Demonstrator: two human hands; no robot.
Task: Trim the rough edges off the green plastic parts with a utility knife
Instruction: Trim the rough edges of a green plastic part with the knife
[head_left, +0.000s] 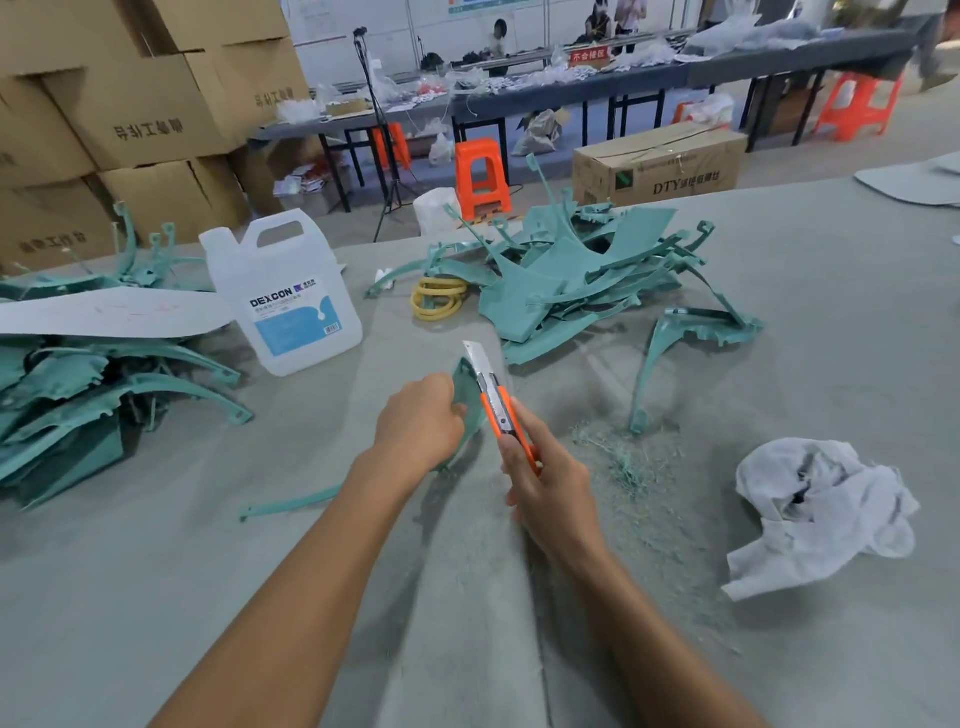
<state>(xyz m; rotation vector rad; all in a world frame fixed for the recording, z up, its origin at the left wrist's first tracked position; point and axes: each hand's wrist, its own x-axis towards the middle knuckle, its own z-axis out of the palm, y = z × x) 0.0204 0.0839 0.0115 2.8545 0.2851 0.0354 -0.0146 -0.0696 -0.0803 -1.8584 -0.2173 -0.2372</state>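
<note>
My left hand (421, 423) grips a curved green plastic part (466, 395) in the middle of the table; its thin arm runs down and left to an end at the lower left. My right hand (543, 480) holds an orange utility knife (496, 402), blade extended and pointing up and away, lying against the part's right edge. Green shavings (621, 462) lie just right of my hands. A pile of green parts (582, 280) sits beyond, another pile of green parts (78, 384) at the left, and one single green part (680, 343) lies to the right.
A white plastic jug (291, 301) stands left of centre. Yellow coiled bands (439, 301) lie near the far pile. A crumpled white rag (815, 509) lies at the right. A grey sheet (109, 312) covers the left pile. Cardboard boxes, orange stools and benches stand beyond the table.
</note>
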